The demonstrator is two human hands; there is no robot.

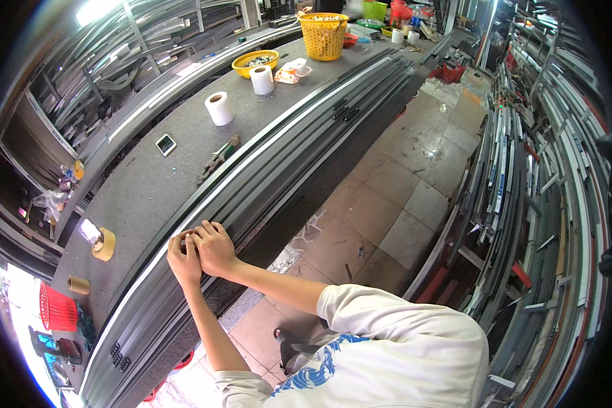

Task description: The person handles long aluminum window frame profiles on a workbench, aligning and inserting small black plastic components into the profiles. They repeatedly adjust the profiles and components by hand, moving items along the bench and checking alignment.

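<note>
My left hand (183,260) and right hand (214,246), fingers curled, press together on the grey metal rails (265,170); white tape rolls (219,108) sit upper centre

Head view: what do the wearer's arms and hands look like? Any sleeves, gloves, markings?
Both forearms are bare from elbow to wrist. The left hand and right hand wear no gloves; no watch, ring or wristband shows. Short white sleeves end near the elbows, part of a white T-shirt with a blue print on its front.

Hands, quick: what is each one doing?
Left hand: fingers curled, pressed on the long grey metal rail; grip unclear.
Right hand: curled on the same rail; grip unclear.
</note>
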